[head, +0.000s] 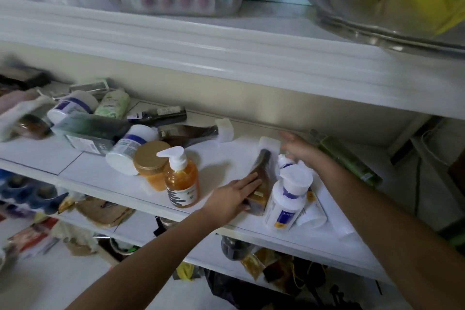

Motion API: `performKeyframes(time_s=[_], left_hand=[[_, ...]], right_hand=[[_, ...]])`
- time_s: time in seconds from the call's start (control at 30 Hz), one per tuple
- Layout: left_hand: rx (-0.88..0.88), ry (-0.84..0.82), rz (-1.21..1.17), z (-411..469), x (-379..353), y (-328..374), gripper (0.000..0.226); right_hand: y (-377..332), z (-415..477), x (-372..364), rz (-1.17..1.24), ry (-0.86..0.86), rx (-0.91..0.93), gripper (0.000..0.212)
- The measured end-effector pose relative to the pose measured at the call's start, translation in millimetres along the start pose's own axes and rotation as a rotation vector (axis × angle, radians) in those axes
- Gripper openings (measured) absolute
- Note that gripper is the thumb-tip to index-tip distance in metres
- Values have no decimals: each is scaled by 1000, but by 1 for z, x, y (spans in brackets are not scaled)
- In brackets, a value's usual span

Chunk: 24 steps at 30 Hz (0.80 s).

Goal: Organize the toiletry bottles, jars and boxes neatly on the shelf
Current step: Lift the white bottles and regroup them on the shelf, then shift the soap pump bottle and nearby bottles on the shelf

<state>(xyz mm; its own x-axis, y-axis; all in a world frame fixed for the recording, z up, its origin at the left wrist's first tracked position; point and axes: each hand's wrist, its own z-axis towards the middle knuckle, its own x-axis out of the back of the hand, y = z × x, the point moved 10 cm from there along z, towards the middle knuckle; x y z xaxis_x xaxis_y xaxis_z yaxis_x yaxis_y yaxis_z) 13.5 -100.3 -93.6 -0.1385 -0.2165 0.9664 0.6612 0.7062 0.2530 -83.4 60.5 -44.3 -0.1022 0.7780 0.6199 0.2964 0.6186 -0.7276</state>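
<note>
Up on the middle shelf [226, 158], head view, left hand [232, 196] lies flat on the tipped-over brown bottle [264, 167] near the front edge, right hand [299, 148] hangs loose and empty behind the white pump bottle [286, 200], so I'd grip it properly before standing it up.

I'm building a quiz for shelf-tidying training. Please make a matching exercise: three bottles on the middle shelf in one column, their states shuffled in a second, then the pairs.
Column one:
1. orange pump bottle
2. brown bottle
3. green bottle

Column two:
A. lies on its side just right of the right hand
B. stands upright, touched by neither hand
C. lies under the fingers of the left hand

Pairs: 1-B, 2-C, 3-A
</note>
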Motion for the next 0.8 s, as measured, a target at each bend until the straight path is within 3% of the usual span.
performKeyframes(time_s=[0.2,0.5,0.63,0.8], left_hand=[[25,-23,-7,-4,1,-3,68],[86,-20,124,-22,12,-7,65],[100,-28,154,-29,13,-9,63],[120,-56,194,-35,12,-11,64]], right_hand=[[-17,23,-13,-215,-89,31,64],[-19,33,-31,-251,-200,12,65],[-28,36,-40,-352,-223,44,60],[-36,34,-48,-409,-241,84,40]])
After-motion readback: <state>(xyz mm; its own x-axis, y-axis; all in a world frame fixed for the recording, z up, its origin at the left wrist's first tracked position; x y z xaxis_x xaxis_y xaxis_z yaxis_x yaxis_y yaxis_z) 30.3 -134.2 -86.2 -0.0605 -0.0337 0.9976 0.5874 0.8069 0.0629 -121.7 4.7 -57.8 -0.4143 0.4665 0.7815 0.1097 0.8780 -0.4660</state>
